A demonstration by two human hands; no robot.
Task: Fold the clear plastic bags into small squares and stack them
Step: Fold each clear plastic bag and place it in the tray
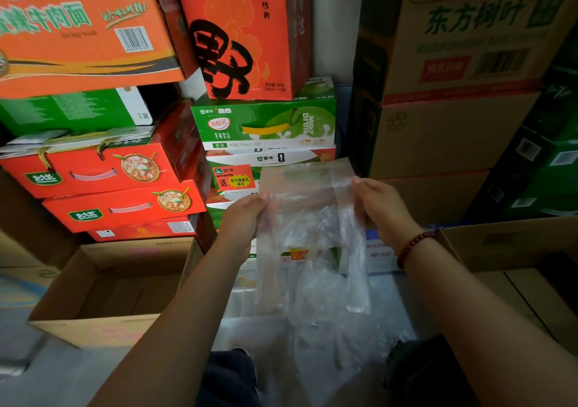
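A clear plastic bag (308, 219) hangs upright in the air in front of me, its top edge level with the drink cartons behind. My left hand (242, 219) pinches its left edge and my right hand (380, 206) pinches its right edge near the top. The bag's lower part droops down and is creased. Below it lies a loose heap of more clear plastic bags (319, 334), crumpled on a pale surface between my knees.
An open cardboard box (93, 325) stands at the lower left and another open box (513, 244) at the right. Stacked red, orange and green cartons (262, 122) fill the back, and brown cartons (453, 137) rise at the right.
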